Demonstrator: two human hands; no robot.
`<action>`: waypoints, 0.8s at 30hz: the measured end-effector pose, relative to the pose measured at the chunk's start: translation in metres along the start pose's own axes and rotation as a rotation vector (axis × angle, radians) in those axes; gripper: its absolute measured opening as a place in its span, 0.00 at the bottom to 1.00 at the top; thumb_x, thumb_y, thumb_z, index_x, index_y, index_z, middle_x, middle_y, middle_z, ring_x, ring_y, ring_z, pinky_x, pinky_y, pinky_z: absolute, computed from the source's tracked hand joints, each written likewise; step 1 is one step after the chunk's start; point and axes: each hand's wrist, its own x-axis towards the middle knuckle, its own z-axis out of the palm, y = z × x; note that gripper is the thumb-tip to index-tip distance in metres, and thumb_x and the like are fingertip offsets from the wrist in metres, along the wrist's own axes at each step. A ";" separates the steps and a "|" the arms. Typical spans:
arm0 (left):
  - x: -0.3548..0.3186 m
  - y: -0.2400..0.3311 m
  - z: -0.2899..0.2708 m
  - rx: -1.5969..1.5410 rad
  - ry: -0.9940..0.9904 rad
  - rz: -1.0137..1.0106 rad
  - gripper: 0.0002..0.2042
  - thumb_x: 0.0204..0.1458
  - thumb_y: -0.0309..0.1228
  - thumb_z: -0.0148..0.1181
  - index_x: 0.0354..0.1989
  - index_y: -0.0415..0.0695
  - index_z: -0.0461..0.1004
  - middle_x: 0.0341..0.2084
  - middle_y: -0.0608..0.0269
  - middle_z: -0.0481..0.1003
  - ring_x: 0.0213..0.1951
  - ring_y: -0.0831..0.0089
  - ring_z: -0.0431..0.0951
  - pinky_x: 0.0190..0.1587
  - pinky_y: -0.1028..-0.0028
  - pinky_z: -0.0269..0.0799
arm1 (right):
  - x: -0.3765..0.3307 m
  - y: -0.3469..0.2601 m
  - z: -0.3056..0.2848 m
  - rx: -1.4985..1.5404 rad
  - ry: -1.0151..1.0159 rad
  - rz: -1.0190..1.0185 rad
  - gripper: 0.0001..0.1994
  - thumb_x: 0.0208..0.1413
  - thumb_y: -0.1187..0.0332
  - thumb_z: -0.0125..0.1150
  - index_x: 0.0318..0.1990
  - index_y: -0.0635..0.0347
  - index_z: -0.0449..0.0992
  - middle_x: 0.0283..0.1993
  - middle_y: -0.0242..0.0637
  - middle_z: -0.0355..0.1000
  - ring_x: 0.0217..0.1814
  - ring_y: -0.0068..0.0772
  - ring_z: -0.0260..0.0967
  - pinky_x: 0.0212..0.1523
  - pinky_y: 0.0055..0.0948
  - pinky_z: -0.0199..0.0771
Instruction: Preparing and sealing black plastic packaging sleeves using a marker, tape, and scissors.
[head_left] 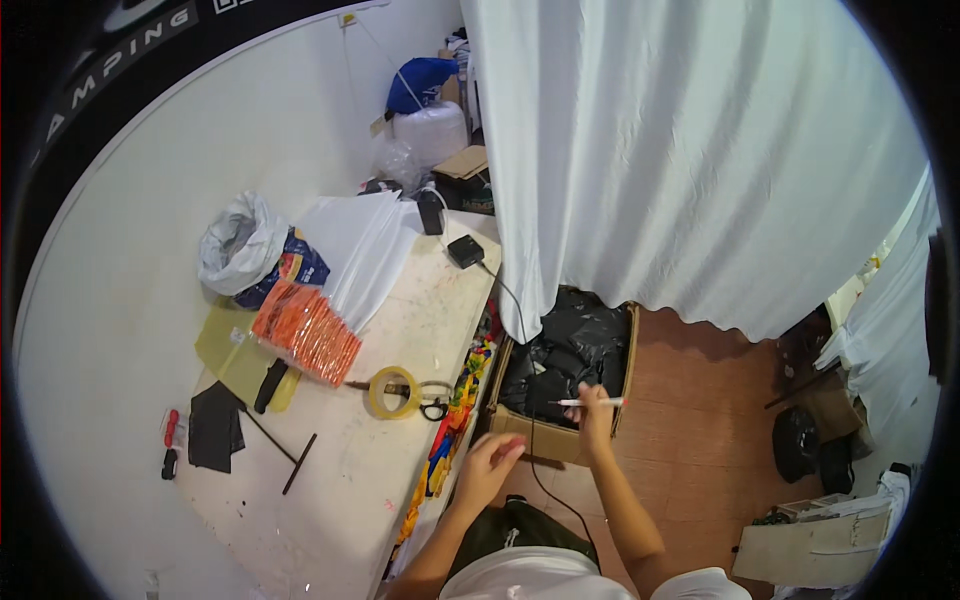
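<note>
My right hand (592,405) is closed around a slim white pen (607,402), its thin tip pointing left, above an open cardboard box (545,441). To its left and nearer my body is my left hand (487,467), with fingers curled and thumb close to the fingertips. A small reddish spot shows at those fingertips, too small to make out. Black plastic bags (570,350) fill the box. A black cable (540,470) runs down from the table past my left hand.
On the table (350,520) at left lie a yellow tape roll (394,392), scissors (434,401), an orange packet stack (305,330), a black T-handled tool (298,465), a black adapter (465,252) and white sheets (365,255). A white curtain (700,150) hangs behind the box.
</note>
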 end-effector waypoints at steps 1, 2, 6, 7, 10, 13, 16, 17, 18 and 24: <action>0.004 0.005 0.001 -0.063 0.032 0.001 0.09 0.48 0.28 0.60 0.37 0.39 0.74 0.29 0.63 0.72 0.30 0.77 0.72 0.32 0.80 0.67 | -0.004 -0.021 0.011 0.043 -0.046 0.026 0.14 0.54 0.62 0.54 0.21 0.54 0.60 0.11 0.29 0.55 0.11 0.22 0.55 0.16 0.22 0.62; 0.007 0.008 -0.002 -0.126 0.072 0.000 0.09 0.49 0.28 0.59 0.38 0.40 0.75 0.28 0.65 0.71 0.31 0.79 0.72 0.35 0.80 0.67 | -0.013 -0.044 0.025 0.129 -0.109 0.060 0.17 0.55 0.64 0.53 0.17 0.55 0.58 0.11 0.30 0.55 0.11 0.22 0.55 0.16 0.21 0.60; 0.007 0.032 -0.006 -0.079 0.089 0.063 0.09 0.49 0.28 0.59 0.39 0.40 0.75 0.30 0.63 0.72 0.31 0.77 0.73 0.35 0.79 0.68 | -0.031 -0.086 0.053 0.227 -0.167 -0.073 0.17 0.55 0.65 0.53 0.16 0.54 0.57 0.11 0.28 0.53 0.10 0.20 0.50 0.16 0.23 0.60; 0.005 0.032 -0.006 -0.078 0.102 0.059 0.09 0.49 0.28 0.59 0.39 0.40 0.75 0.30 0.63 0.72 0.31 0.77 0.73 0.35 0.79 0.68 | -0.033 -0.090 0.058 0.226 -0.179 -0.067 0.17 0.55 0.65 0.53 0.16 0.54 0.57 0.11 0.28 0.53 0.10 0.20 0.50 0.16 0.23 0.60; -0.008 0.030 -0.014 -0.073 0.131 0.062 0.10 0.48 0.27 0.60 0.39 0.40 0.75 0.32 0.62 0.73 0.32 0.76 0.74 0.35 0.79 0.69 | -0.045 -0.089 0.076 0.189 -0.208 -0.107 0.18 0.54 0.64 0.53 0.15 0.53 0.56 0.09 0.29 0.52 0.10 0.20 0.51 0.16 0.24 0.59; -0.020 0.027 -0.022 -0.040 0.175 0.023 0.10 0.47 0.26 0.60 0.38 0.39 0.74 0.32 0.62 0.73 0.33 0.75 0.75 0.35 0.79 0.69 | -0.053 -0.078 0.088 0.080 -0.306 -0.124 0.18 0.54 0.68 0.53 0.15 0.53 0.55 0.10 0.28 0.52 0.10 0.19 0.50 0.16 0.22 0.58; -0.029 0.018 -0.024 0.051 0.202 0.013 0.10 0.46 0.26 0.61 0.37 0.37 0.74 0.30 0.60 0.74 0.32 0.75 0.75 0.36 0.79 0.69 | -0.060 -0.065 0.099 -0.080 -0.487 -0.074 0.18 0.53 0.71 0.54 0.15 0.54 0.54 0.11 0.25 0.51 0.11 0.18 0.50 0.15 0.21 0.55; -0.033 0.013 -0.023 0.051 0.223 0.003 0.10 0.46 0.26 0.61 0.37 0.37 0.74 0.30 0.60 0.74 0.32 0.75 0.75 0.36 0.79 0.69 | -0.061 -0.063 0.104 -0.082 -0.508 -0.064 0.18 0.53 0.71 0.54 0.15 0.54 0.54 0.11 0.25 0.51 0.11 0.18 0.50 0.15 0.21 0.55; -0.035 0.006 -0.023 0.037 0.257 0.011 0.10 0.46 0.28 0.61 0.37 0.39 0.74 0.29 0.60 0.74 0.32 0.71 0.75 0.34 0.76 0.69 | -0.062 -0.063 0.108 -0.079 -0.524 -0.055 0.18 0.52 0.72 0.54 0.15 0.54 0.54 0.11 0.25 0.51 0.11 0.18 0.50 0.14 0.21 0.55; -0.036 -0.011 -0.052 -0.066 0.393 0.012 0.10 0.45 0.30 0.62 0.36 0.40 0.74 0.30 0.60 0.75 0.31 0.67 0.76 0.34 0.74 0.70 | -0.054 -0.071 0.144 0.005 -0.470 -0.074 0.18 0.53 0.69 0.53 0.15 0.54 0.54 0.12 0.27 0.51 0.12 0.20 0.51 0.16 0.21 0.55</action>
